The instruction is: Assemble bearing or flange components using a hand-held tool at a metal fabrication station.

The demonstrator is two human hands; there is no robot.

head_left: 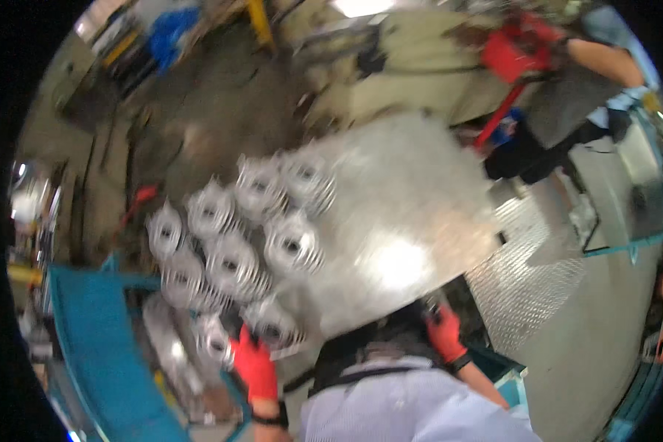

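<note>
My left hand [255,365], in a red glove with a dark front part, reaches to the near stacks of metal parts. It lies between a stack of silvery ring-shaped castings [274,328] and a smaller stack of castings [215,340]; whether it grips one is blurred. My right hand [443,333], also red-gloved, is at the table's near edge beside my body. Its fingers are smeared against a dark background, so what they hold, if anything, does not show. Several more stacks of castings [232,264] cover the left part of the metal table [376,191].
A teal metal frame [99,346] stands at the left, with a teal cart [644,191] at far right. Beyond the table's right side, another person's red-gloved hand [541,33] is by a red object [507,57]. Tread plate [527,272] covers the floor right of the table.
</note>
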